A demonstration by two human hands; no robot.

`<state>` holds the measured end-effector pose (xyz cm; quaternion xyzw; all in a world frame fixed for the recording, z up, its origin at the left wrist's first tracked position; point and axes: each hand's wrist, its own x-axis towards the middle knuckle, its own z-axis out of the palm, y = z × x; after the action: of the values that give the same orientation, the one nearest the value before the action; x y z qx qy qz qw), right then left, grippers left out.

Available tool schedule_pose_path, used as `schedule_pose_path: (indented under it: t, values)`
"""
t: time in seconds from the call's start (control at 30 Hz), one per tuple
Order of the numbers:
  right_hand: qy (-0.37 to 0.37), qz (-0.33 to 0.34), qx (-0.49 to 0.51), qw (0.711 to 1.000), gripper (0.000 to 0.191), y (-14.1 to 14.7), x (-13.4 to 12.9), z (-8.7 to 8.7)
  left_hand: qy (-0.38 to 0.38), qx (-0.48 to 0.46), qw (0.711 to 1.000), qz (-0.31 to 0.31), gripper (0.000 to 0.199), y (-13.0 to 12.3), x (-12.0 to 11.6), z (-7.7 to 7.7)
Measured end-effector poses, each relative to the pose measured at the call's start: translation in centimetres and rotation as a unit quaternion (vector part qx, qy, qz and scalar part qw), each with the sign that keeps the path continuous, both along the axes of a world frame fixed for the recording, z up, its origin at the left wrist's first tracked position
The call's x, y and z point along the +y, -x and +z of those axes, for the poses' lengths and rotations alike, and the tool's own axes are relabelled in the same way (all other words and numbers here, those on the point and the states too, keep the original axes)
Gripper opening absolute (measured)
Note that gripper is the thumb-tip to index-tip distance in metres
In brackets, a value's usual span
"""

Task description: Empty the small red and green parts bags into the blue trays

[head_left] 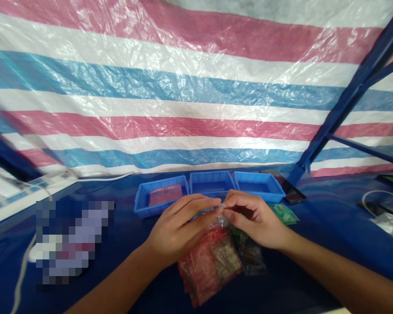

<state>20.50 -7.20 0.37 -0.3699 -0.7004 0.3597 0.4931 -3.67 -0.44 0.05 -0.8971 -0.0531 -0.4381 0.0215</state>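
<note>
My left hand and my right hand meet at the fingertips, both pinching a small clear plastic bag. What the bag contains is too small to make out. Below them on the blue table lies a stack of red plastic bags, with brownish pieces showing through the upper one. Beside it, under my right hand, is a clear bag of dark, thin parts. A green bag sits right of my right hand.
Three blue trays stand in a row behind my hands: the left tray holds a pink bag, then the middle tray and right tray. A phone lies behind right. A white cable runs at the left.
</note>
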Motion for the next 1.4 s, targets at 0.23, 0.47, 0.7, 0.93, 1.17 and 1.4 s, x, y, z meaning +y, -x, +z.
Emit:
schedule_pose_path:
  t: [0.23,0.47,0.7,0.93,1.17,1.4]
  values:
    - [-0.051,-0.058,-0.023,0.997,0.018,-0.1,-0.1,-0.5,0.04,-0.025,0.999,0.02,0.036,0.3,0.1,0.3]
    - [-0.16,-0.024,-0.09,0.983,0.016,-0.1,0.0,-0.4,0.086,0.028,0.995,0.039,0.063,0.1,-0.3,-0.4]
    - [-0.221,-0.167,-0.127,0.952,0.009,-1.9,1.3,-0.2,0.149,0.047,0.984,0.084,0.029,0.2,0.3,-0.5]
    - [-0.263,-0.245,-0.222,0.907,0.012,-4.2,3.3,-1.1,0.184,0.126,0.968,0.112,0.028,0.1,0.9,-1.4]
    - [-0.221,-0.187,-0.294,0.911,0.019,-4.1,3.9,-1.5,0.223,0.169,0.953,0.118,0.035,0.1,1.0,-1.1]
    - [-0.237,-0.173,-0.247,0.924,0.015,-3.2,2.9,-0.8,0.195,0.135,0.966,0.106,0.022,0.2,1.2,-1.6]
